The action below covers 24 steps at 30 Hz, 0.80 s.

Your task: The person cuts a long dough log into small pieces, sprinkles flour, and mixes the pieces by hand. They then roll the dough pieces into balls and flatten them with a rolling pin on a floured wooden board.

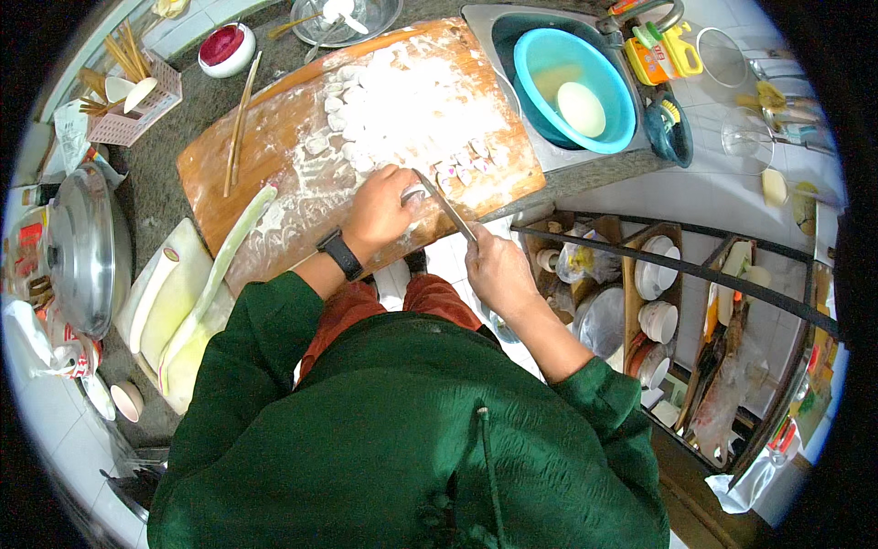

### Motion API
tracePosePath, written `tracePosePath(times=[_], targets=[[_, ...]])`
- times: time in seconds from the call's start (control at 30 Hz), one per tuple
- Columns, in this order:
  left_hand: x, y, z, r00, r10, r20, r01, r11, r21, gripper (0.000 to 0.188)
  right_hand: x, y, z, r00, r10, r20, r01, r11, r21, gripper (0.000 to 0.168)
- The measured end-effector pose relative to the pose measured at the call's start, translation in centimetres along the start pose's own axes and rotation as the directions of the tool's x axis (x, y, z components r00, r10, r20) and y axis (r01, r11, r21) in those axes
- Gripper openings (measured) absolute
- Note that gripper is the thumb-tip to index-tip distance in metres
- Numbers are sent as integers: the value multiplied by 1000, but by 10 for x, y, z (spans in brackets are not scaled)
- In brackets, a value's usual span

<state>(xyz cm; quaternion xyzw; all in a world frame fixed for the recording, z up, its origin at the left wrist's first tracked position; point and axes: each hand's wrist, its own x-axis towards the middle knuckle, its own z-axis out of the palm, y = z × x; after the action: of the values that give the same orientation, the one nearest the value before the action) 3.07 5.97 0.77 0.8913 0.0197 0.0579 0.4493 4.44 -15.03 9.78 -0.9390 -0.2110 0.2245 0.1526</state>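
Observation:
My right hand (502, 266) grips the handle of a kitchen knife (444, 206), its blade slanting up and left over the floured wooden board (260, 137). Beside the blade, my left hand (384, 206) has its fingers curled around a short piece of dough (413, 193), mostly covered by the fingers. Small cut slices (461, 168) with pink centres lie just beyond the knife. Several pale dough pieces (334, 106) sit farther back, partly washed out by glare. A long pale-green dough roll (233, 250) reaches from the wooden board onto a pale board at the left.
A blue basin (624, 103) stands in the sink on the right. Wooden chopsticks (240, 130) lie on the board's left part. A second roll (151, 298) rests on the pale board (199, 274). A bowl of red filling (226, 51) and a lidded metal pan (89, 250) occupy the counter.

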Motion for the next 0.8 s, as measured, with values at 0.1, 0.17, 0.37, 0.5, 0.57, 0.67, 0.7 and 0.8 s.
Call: tracePosePath(times=[0.1,0.17,0.37,0.5,0.57,0.67,0.7,0.8], targets=[[-5,-2,-1,998,-50,-33,49,999,-21,26,15,-2,13,997,60,39,-58,997,-42,29],[-9,0,-1,997,-70,-38,69,997,-27,27,18,6,22,999,40,6,-40,999,5,28],[-21,10,0,999,-2,-32,1,999,-32,26,-11,10,-2,992,-82,-98,94,987,129,33],[-22,13,1,1000,23,-11,-23,1000,17,26,-23,-2,-5,1000,-24,-15,24,999,23,34],[-23,12,2,999,49,-19,-48,998,48,27,-20,-4,2,1000,17,25,-16,1000,-17,32],[-28,10,-2,996,82,-38,-79,993,86,29,-5,-7,16,997,55,56,-53,998,-43,28],[-30,9,-4,997,74,-32,-71,994,82,29,-5,-4,21,998,58,32,-58,998,-3,28],[-31,7,-12,999,52,-15,-51,998,39,30,-5,5,24,997,70,-24,-67,991,117,31]])
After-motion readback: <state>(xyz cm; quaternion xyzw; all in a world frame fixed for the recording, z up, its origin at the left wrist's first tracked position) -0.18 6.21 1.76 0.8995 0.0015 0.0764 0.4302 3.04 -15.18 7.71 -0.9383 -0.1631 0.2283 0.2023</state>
